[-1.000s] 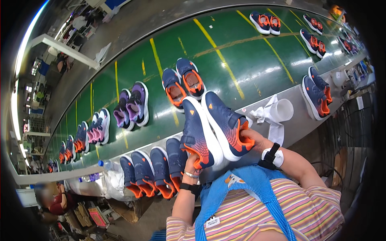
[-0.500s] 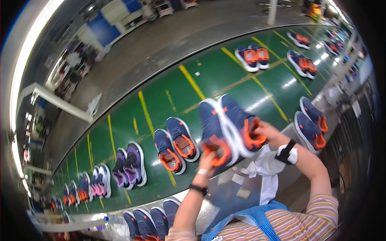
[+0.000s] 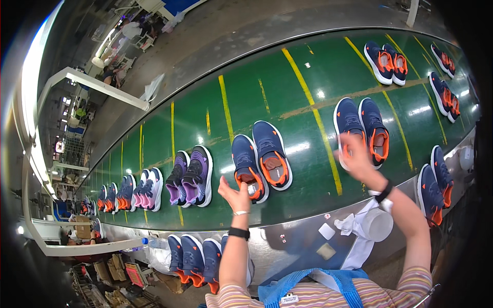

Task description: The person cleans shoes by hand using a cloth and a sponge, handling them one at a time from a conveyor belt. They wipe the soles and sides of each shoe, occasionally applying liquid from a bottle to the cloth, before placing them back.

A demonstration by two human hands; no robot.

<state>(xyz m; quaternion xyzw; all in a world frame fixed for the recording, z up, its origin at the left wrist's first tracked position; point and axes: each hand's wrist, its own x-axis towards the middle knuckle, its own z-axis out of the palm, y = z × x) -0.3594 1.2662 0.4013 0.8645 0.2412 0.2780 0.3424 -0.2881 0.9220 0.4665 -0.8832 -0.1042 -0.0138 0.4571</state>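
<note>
A pair of navy sneakers with orange linings and white soles [image 3: 379, 127] stands on the green belt, toes pointing away from me. My right hand [image 3: 358, 160] is over the heel of its left shoe, fingers loosely apart and slightly blurred; it grips nothing I can see. To the left is a similar navy pair [image 3: 275, 159]. My left hand [image 3: 236, 196] is at the heel of that pair's left shoe, thumb and fingers spread and holding nothing. Whether the thumb touches the shoe I cannot tell.
Purple-and-black sneakers [image 3: 197, 174] and several more pairs line the belt [image 3: 308, 187] leftward; others stand at far right. On the near metal ledge [image 3: 287, 246] are navy shoes [image 3: 192, 259], a white roll [image 3: 377, 225] with cloth, and small cards. A white frame [image 3: 97, 87] rises at left.
The navy pair that both hands held in the air now stands on the belt, let go. My hands have moved apart. The whole view has shifted, with belt items appearing farther right.
</note>
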